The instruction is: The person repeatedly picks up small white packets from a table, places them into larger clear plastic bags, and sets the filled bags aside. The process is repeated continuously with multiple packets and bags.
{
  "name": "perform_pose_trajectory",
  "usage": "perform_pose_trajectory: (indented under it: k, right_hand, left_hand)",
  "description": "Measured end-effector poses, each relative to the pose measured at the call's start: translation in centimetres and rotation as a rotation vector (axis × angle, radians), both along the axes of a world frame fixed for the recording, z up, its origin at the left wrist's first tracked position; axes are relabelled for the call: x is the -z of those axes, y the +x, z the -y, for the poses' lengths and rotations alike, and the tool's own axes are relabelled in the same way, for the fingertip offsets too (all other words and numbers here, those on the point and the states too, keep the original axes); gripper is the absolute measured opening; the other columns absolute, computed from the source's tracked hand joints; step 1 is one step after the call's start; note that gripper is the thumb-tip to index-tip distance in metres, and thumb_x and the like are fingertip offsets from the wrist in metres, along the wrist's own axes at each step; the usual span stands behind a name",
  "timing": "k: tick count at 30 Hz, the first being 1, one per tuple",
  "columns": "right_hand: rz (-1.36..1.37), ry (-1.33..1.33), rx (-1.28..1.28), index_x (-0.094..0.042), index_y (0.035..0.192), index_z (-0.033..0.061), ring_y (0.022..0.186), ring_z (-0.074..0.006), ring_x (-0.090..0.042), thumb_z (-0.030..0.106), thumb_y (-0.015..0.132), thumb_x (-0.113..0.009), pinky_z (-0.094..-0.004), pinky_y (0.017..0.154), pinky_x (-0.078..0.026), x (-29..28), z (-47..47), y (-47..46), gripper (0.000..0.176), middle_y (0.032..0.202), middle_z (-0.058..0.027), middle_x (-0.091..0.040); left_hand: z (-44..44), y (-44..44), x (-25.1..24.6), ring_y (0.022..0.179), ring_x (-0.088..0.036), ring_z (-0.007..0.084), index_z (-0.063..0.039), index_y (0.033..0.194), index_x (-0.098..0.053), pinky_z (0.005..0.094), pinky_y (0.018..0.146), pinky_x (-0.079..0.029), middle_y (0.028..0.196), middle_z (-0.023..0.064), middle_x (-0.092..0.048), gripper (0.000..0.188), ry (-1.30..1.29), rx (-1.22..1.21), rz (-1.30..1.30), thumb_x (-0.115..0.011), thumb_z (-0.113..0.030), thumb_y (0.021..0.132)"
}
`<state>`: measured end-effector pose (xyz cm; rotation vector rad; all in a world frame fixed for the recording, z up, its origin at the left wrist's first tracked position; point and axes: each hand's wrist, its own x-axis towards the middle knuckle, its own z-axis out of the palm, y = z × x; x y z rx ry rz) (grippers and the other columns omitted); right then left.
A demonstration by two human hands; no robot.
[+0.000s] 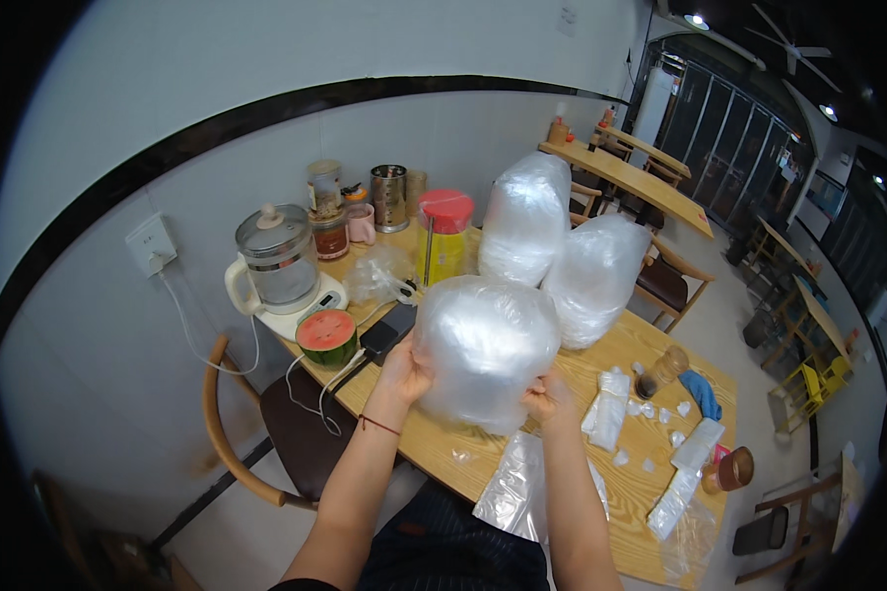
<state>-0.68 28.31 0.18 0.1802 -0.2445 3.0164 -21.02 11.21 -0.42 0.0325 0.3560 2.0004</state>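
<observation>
My left hand [412,377] and my right hand [550,399] grip the lower sides of a bulging translucent plastic bag [488,343]. The bag is held over the front of a wooden table [432,452]; its contents cannot be made out. Just behind it, two tall plastic-wrapped bundles [526,221] [595,281] stand upright. Flat plastic bags [514,480] lie at the near edge, partly under my right forearm. A folded stack of white plastic bags [607,408] is to the right of my right hand. Left of my left hand are a black power adapter [389,332] and a cut watermelon [327,336].
A glass electric kettle [277,258], jars [330,235], a pink mug [360,223] and a red-lidded yellow container [441,236] stand along the wall side. Rolled bags [686,480], brown-tinted containers [661,371] and a blue cloth [701,395] are at right. Chairs [303,436] flank the table.
</observation>
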Motion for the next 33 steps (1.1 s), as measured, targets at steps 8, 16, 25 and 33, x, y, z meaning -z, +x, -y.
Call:
perform_pose_trajectory:
  k: [8, 16, 25, 33]
  right_hand:
    - [0.760, 0.543, 0.778, -0.061, 0.110, 0.0006, 0.070, -0.0165, -0.064, 0.001, 0.092, -0.057, -0.0291, 0.057, -0.053, 3.3, 3.4, -0.6, 0.018, 0.094, -0.0112, -0.067]
    - [0.858, 1.249, 1.053, -0.064, 0.112, -0.0037, 0.084, -0.0142, -0.062, 0.010, 0.089, -0.067, -0.0282, 0.064, -0.050, -0.4, 5.4, 6.4, 0.027, 0.111, -0.0120, -0.063]
    - [1.183, 2.250, 1.157, -0.073, 0.100, 0.0010, 0.086, -0.0319, -0.057, 0.002, 0.078, -0.072, -0.0386, 0.074, -0.049, 0.7, 13.8, 21.1, 0.022, 0.113, -0.0182, -0.061]
    - [1.137, 1.708, 1.248, -0.062, 0.076, 0.0001, 0.081, -0.0245, -0.057, -0.005, 0.072, -0.075, -0.0304, 0.066, -0.046, 3.7, 13.1, 22.0, 0.015, 0.096, -0.0114, -0.059]
  left_hand:
    - [0.5, 3.0, 1.6, 0.078, -0.066, 0.0135, 0.001, 0.105, -0.060, 0.0246, 0.069, -0.055, 0.099, 0.0073, -0.068, 0.012, -0.341, -0.376, -0.643, -0.053, 0.001, 0.096]
    - [5.8, 5.8, 3.4, 0.062, -0.048, 0.0030, 0.000, 0.100, -0.061, 0.0173, 0.055, -0.038, 0.080, 0.0005, -0.060, 0.009, -0.606, -0.455, -0.865, -0.053, -0.001, 0.097]
    - [8.1, 16.2, 1.2, 0.064, -0.045, 0.0064, -0.001, 0.099, -0.061, 0.0203, 0.056, -0.036, 0.082, -0.0005, -0.056, 0.008, -0.486, -0.484, -1.275, -0.058, 0.002, 0.091]
    - [3.1, 24.7, 0.7, 0.097, -0.057, 0.0313, -0.005, 0.106, -0.067, 0.0379, 0.083, -0.048, 0.105, 0.0124, -0.063, 0.025, -0.160, -0.255, -2.006, -0.070, -0.010, 0.082]
